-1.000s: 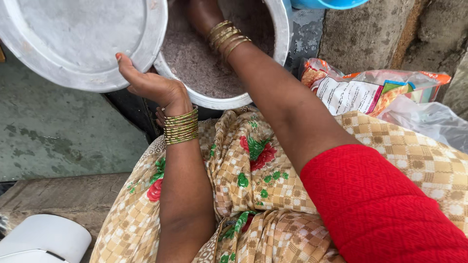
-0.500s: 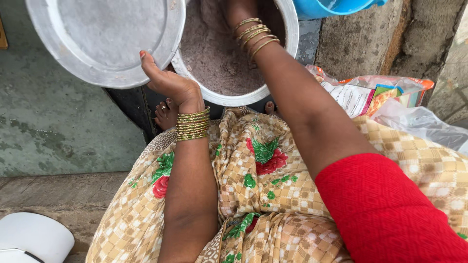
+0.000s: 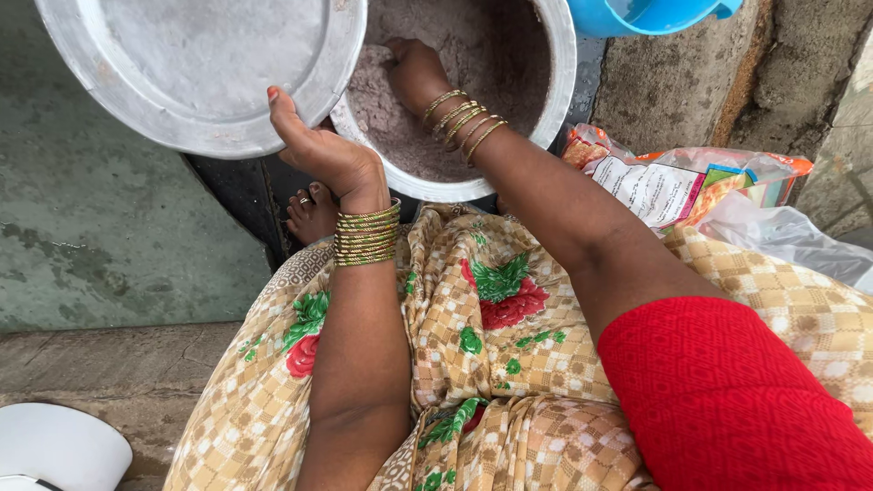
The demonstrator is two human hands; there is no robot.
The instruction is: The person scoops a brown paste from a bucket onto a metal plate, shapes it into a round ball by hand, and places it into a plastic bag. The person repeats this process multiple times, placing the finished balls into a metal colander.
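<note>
Since a second ago your right hand (image 3: pixel 416 73) has come fully into sight: before, only the wrist and bangles showed at the top edge, and now the whole hand lies inside the pot (image 3: pixel 553 100), pressed down into the greyish-brown flour (image 3: pixel 473 45). Its fingers are curled into the powder, so you cannot tell whether they pinch any of it. Your left hand (image 3: pixel 323 150) keeps its hold on the lid (image 3: pixel 200 64), thumb up over the rim and the fingers hidden beneath; the lid now sits lower and more to the right in view than it did, its edge overlapping the pot's left rim.

The lid is a round, shallow dish of dull grey metal with a raised lip, dusted pale on its inner face. Being round, it has no long axis; its hollow side faces up towards you, tilted a little down on the side you grip. The pot is round too, with a thick white rim and a dark outer wall, standing just beyond your knees. The flour is fine and matt, heaped unevenly and clinging to the inner wall.

Both wrists carry stacks of thin gold and green bangles (image 3: pixel 366 235). Your lap is covered in checked tan cloth with red flowers (image 3: pixel 505 300). A crinkled plastic packet (image 3: pixel 673 182) lies to the right of the pot
</note>
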